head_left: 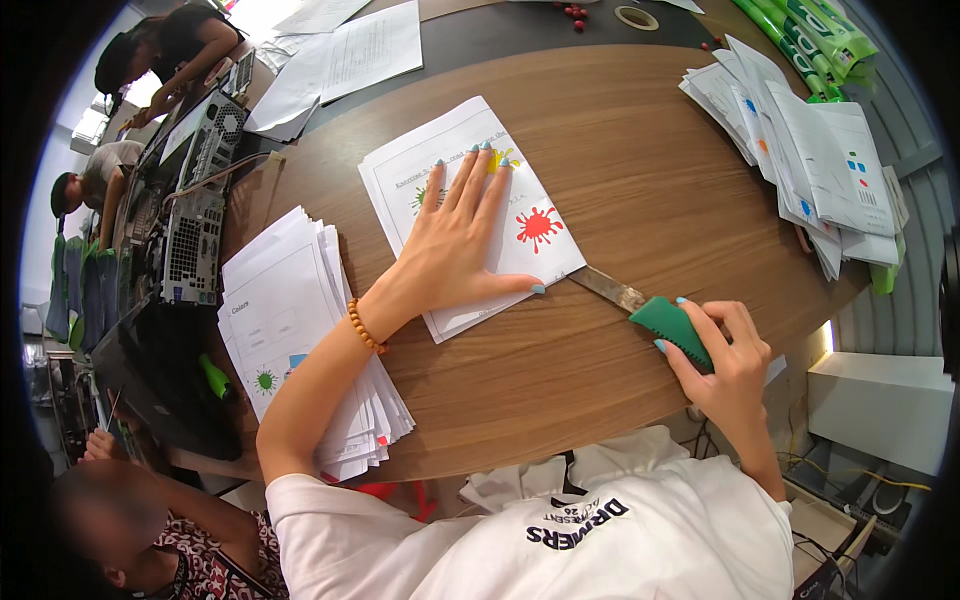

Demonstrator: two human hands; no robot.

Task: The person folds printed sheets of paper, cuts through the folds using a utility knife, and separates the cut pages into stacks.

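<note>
My left hand (450,240), fingers spread, lies pressed on a white paper stack (530,262) printed with red, yellow and green splats, partly covering it. My right hand (728,355) grips the green handle of a knife (608,288). The blade's tip meets the lower right edge of that paper, perhaps between its layers; I cannot tell exactly. At my left, beside my forearm, lies a pile of loose printed sheets (275,320) with a green splat on the top one.
Folded sheets (840,175) and green packages (800,40) sit at the right. A tape roll (621,17) and papers (365,55) lie at the back. Computer equipment (192,235) lines the left, where other people (165,45) are, one seated nearby (210,520).
</note>
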